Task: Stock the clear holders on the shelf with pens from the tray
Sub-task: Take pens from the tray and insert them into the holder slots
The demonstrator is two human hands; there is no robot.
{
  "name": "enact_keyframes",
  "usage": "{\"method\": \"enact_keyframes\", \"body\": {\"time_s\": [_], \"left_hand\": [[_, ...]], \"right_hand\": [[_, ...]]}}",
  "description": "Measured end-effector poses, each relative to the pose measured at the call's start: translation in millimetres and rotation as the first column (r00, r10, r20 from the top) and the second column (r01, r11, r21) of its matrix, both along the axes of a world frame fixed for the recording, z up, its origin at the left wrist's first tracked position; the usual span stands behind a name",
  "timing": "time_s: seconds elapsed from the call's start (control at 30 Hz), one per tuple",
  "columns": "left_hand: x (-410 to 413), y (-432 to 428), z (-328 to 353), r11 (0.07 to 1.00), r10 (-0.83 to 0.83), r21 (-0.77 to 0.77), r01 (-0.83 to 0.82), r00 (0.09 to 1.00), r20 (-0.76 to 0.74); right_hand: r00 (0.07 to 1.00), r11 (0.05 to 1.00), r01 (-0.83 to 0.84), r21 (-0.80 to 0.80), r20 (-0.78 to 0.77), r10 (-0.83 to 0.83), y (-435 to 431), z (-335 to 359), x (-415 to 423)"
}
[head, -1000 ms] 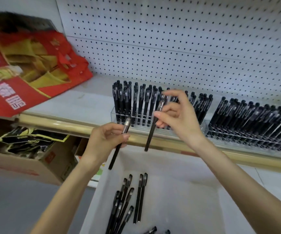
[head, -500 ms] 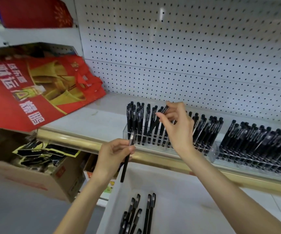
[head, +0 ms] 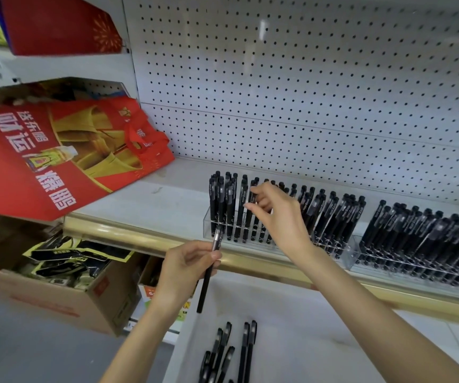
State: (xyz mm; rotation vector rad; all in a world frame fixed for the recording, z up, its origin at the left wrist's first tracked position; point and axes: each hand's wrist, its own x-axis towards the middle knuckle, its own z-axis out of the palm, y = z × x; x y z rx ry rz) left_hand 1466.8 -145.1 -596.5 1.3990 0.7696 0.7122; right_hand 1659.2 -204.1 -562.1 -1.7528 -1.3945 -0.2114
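A clear holder (head: 207, 225) on the shelf is packed with upright black pens. My right hand (head: 282, 217) reaches over its front rows and pinches the top of one black pen (head: 252, 201) that stands in it. Lower, in front of the shelf edge, my left hand (head: 185, 268) grips another black pen (head: 205, 286), which points steeply down over the tray's corner. A second clear holder (head: 356, 251) full of pens sits to the right. The white tray (head: 311, 322) below holds several loose black pens (head: 246, 352).
A red printed bag (head: 57, 156) lies on the shelf at the left. The shelf has a gold front rail (head: 128, 234) and a white pegboard back (head: 305, 92). An open cardboard box (head: 57, 302) of packets stands below left.
My right hand lifted its pen from in front of the shelf rail and stood it in the left holder. My left hand kept its pen and barely moved. The view tilted upward.
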Motion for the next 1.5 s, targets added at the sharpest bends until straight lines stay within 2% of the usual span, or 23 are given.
{"method": "enact_keyframes", "body": {"time_s": [0.37,0.5,0.6,0.67,0.77,0.9,1.13,1.37,1.43,1.5], "left_hand": [[-5,-1,-3,0.999,0.009,-0.046,-0.007,0.999,0.032],[-4,-2,-2,0.998,0.019,-0.060,-0.016,0.999,0.050],[-3,-2,1,0.998,0.025,-0.065,-0.021,0.998,0.061],[-2,-4,4,0.998,-0.008,-0.069,0.013,0.997,0.076],[1,-10,8,0.992,-0.086,-0.079,0.095,0.990,0.109],[7,-17,13,0.982,-0.152,-0.091,0.168,0.975,0.164],[12,-20,18,0.978,-0.183,-0.068,0.198,0.966,0.182],[16,-23,17,0.972,-0.235,0.007,0.237,0.960,0.149],[17,-20,15,0.975,-0.215,0.073,0.208,0.970,0.109],[17,-12,9,0.954,-0.124,0.274,0.125,0.992,-0.023]], "right_hand": [[0.997,1.000,0.025,-0.002,0.071,-0.025,5,2,1],[0.998,0.999,0.035,-0.007,0.045,-0.034,1,2,1],[0.999,0.995,0.038,0.094,-0.033,-0.035,-4,8,-3],[0.985,0.990,0.018,0.143,-0.173,0.007,-13,15,-11],[0.868,0.987,-0.154,0.055,-0.470,0.162,-29,26,-25],[0.767,0.943,-0.324,-0.083,-0.606,0.210,-40,26,-32],[0.667,0.931,-0.353,-0.097,-0.724,0.178,-42,20,-31],[0.660,0.919,-0.385,-0.085,-0.722,0.210,-46,20,-30],[0.654,0.933,-0.357,-0.044,-0.725,0.216,-48,26,-25],[0.662,0.965,-0.263,0.014,-0.725,0.191,-50,36,-18]]}}
